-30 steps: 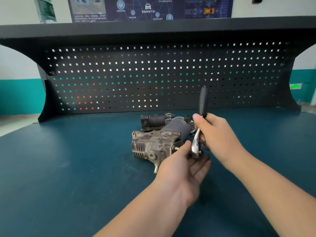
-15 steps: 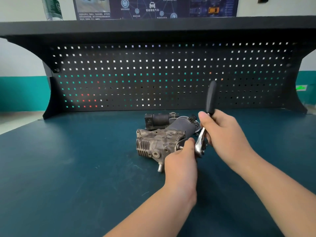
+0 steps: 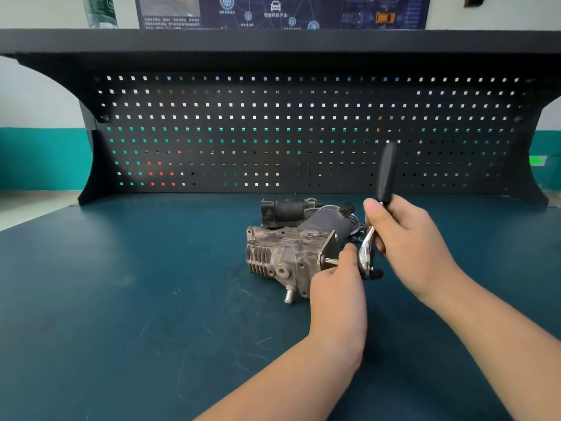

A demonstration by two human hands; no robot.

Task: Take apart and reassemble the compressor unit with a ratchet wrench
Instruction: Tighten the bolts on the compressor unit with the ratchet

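A dark teal worktop (image 3: 121,299) stands before a black perforated metal back panel (image 3: 273,132). Near the middle of the worktop, closer to its back edge, lies one grey, worn metal compressor unit (image 3: 288,253) with a dark cylinder part; its long axis runs from the front left toward the back right. The left hand (image 3: 337,293) is curled, and its fingertips pinch a small silver bolt (image 3: 331,261) that sticks out of the unit's right face. The right hand (image 3: 406,238) grips one chrome ratchet wrench with a black handle (image 3: 387,174). The handle points up and the head is down, just beside the left hand
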